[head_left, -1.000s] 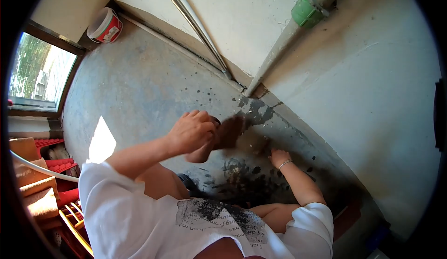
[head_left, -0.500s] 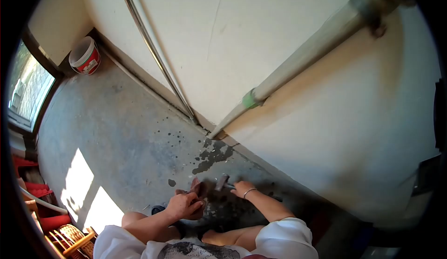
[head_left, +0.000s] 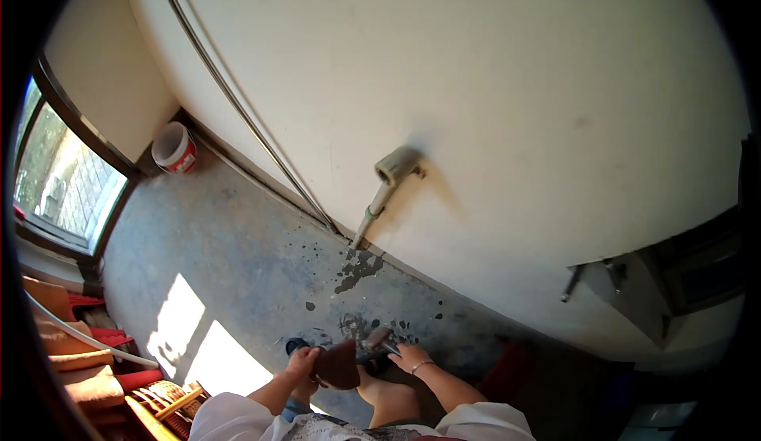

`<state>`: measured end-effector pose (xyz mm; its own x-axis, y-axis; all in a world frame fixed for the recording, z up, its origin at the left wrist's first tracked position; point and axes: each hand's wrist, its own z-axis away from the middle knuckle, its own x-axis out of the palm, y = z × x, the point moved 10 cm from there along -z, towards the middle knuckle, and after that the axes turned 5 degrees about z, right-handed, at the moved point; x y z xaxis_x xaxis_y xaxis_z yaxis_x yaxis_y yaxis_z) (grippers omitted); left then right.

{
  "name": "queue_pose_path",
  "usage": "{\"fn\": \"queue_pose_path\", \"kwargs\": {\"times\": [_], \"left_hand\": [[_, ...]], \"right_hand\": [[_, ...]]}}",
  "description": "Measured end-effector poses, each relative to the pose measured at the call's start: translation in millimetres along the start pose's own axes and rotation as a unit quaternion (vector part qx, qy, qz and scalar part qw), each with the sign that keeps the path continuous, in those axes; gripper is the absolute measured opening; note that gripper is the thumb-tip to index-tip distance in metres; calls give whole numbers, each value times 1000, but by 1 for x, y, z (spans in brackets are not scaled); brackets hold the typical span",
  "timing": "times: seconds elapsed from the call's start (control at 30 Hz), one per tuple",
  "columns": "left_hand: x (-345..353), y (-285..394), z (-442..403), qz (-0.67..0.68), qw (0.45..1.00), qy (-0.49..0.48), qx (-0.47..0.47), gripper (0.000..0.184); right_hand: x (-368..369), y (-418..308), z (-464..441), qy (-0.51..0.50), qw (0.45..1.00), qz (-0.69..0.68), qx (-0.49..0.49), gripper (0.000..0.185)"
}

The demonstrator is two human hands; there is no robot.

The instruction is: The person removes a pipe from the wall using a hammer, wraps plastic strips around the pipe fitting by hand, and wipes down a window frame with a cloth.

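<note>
My left hand (head_left: 300, 363), fingers closed, grips a dark reddish-brown piece (head_left: 339, 366). It looks like cloth or leather and hangs broad and flat between my hands; its exact kind is unclear. In my right hand (head_left: 409, 357) is the handle of a small hammer (head_left: 380, 337) with a blocky brownish head pointing away from me. The hammer head is just right of the brown piece, above wet, spotted concrete. My bare knee shows below the hands, and a dark shoe (head_left: 295, 346) is partly hidden beside my left hand.
A grey pipe (head_left: 379, 199) rises from the floor by the white wall (head_left: 515, 124), near a thin metal pipe (head_left: 254, 128). A red-and-white bucket (head_left: 174, 149) stands in the corner. Wicker and wooden items (head_left: 166, 401) are at lower left, with a metal fixture (head_left: 610, 278) at right.
My view has shifted, and the grey pipe now shows its open top. The brown piece, crumpled before, is spread wider. Both hands keep their holds.
</note>
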<state>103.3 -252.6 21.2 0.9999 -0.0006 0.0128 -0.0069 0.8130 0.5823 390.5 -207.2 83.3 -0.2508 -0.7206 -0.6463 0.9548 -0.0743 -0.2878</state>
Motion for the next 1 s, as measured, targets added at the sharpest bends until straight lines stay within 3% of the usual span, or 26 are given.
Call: {"fn": "queue_pose_path", "kwargs": {"times": [0.1,0.17,0.2,0.27,0.4,0.43,0.53,0.63,0.77,0.93,1.0], "left_hand": [[-34,48,45,-43,998,24,45,31],[-39,103,97,9,998,-16,58,30],[-54,107,104,-61,995,-8,73,31],[-70,129,125,-165,982,-10,89,30],[-128,169,142,-342,918,90,182,34],[-134,182,151,-328,917,100,204,35],[-150,200,155,-305,910,120,253,32],[-144,227,169,-170,936,116,286,28],[-115,269,199,-197,911,139,335,27],[-41,309,251,-52,924,129,355,26],[-10,323,276,-76,921,170,343,25]], "right_hand": [[-12,32,83,3,998,-14,69,39],[-30,43,139,18,994,-30,103,39],[-50,43,178,32,989,-49,133,39],[-55,69,230,108,977,-44,178,39],[-91,90,331,298,919,-102,237,40],[-98,94,347,305,914,-107,244,40],[-140,116,408,455,842,-141,253,37],[-190,144,448,587,771,-125,213,36],[-249,221,463,533,790,-64,297,34],[-332,309,446,498,817,-41,286,30],[-358,338,431,492,828,-23,270,29]]}}
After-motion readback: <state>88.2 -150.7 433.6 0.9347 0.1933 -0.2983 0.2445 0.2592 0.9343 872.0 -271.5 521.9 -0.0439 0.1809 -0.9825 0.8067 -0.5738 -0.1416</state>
